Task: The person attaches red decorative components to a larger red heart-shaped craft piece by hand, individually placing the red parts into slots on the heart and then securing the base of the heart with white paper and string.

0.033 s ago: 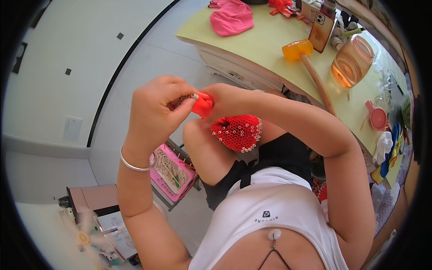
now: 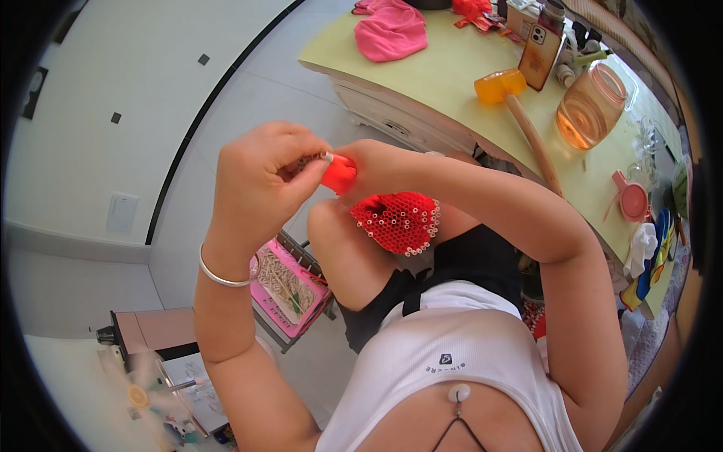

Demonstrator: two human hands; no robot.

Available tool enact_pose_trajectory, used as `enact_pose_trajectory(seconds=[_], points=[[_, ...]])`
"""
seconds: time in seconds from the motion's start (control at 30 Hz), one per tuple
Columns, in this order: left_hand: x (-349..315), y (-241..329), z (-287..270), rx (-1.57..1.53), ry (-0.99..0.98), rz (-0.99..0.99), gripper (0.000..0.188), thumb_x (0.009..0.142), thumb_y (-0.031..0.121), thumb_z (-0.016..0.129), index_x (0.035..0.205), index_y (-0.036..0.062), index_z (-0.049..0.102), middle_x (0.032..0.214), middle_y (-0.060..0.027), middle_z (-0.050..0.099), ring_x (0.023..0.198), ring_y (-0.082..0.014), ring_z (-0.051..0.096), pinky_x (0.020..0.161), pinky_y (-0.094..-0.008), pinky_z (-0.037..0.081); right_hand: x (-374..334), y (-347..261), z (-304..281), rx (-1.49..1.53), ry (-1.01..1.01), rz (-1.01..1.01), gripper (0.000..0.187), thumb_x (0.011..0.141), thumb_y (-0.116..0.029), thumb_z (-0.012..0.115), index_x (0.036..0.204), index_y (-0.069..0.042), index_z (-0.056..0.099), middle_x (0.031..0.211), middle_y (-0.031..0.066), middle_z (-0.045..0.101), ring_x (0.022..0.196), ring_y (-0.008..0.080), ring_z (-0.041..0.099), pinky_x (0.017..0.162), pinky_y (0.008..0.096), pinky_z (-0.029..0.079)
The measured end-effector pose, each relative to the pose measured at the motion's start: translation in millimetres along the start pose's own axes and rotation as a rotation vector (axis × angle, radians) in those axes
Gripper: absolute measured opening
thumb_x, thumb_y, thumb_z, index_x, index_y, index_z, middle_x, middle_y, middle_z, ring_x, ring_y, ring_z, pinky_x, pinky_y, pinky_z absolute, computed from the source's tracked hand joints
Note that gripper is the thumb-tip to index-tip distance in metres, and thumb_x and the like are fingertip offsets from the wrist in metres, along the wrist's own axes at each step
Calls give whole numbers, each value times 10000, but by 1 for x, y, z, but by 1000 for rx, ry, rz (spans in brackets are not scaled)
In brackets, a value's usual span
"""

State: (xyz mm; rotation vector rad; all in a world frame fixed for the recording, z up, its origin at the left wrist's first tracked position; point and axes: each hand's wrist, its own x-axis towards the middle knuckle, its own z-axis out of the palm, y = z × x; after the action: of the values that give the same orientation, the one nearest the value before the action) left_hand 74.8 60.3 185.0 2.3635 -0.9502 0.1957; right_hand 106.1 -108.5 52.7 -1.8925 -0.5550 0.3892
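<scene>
In front of me, above my bare knees, my left hand [image 2: 275, 169] is closed in a pinch on a small white tube [image 2: 326, 157], with more small pieces half hidden in the fingers. My right hand [image 2: 369, 169] grips a smooth red piece [image 2: 340, 175] right beside that tube; the fingertips of this hand are hidden. Just below the right wrist, a red honeycomb-like mesh piece [image 2: 399, 220] rests over my lap, with white tube ends set in several of its holes. Whether it joins the red piece in my hand, I cannot tell.
A pink tray [image 2: 290, 320] of short white tubes sits on a rack by my left knee. On the yellow-green table [image 2: 444, 71] are an orange-headed mallet [image 2: 520, 113], a phone [image 2: 539, 60], a glass jar [image 2: 591, 109] and a pink cup [image 2: 633, 202]. A fan [image 2: 138, 397] spins lower left.
My left hand has shifted very slightly up and to the left. The red piece by the white tube has turned a little and shows a smoother face.
</scene>
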Motion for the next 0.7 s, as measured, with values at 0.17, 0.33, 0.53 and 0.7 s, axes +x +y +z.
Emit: enact_pose_trajectory(seconds=[0.17,0.33,0.53,0.7], points=[[-12,-10,-4,-366,344,-130,230,871,11,682,1098,-23,673,961,-77,683,645,-95,603,563,-218,486,10,-9,5,-30,50,93,480,684,-275,858,1078,-54,696,910,145,718,851,277,681,794,394,515],[-52,-69,34,-533,780,-196,359,912,36,631,1259,-35,567,1029,-70,619,666,-93,569,601,-226,495,-2,-19,-3,21,180,-13,403,701,-260,856,980,-20,691,854,144,710,806,273,667,778,378,510],[-88,-119,139,-739,436,-289,617,835,62,722,1384,-23,454,1198,-90,591,973,-138,598,841,-274,519,-13,-64,-28,274,121,-132,270,777,-157,827,939,9,689,919,102,729,883,154,662,828,331,523],[-49,-71,147,-794,185,-91,714,825,56,752,1442,-16,400,1196,-105,603,1044,-186,609,912,-308,498,-36,-133,-73,471,94,-210,260,850,-147,752,1037,25,697,995,131,731,936,196,696,873,348,544]])
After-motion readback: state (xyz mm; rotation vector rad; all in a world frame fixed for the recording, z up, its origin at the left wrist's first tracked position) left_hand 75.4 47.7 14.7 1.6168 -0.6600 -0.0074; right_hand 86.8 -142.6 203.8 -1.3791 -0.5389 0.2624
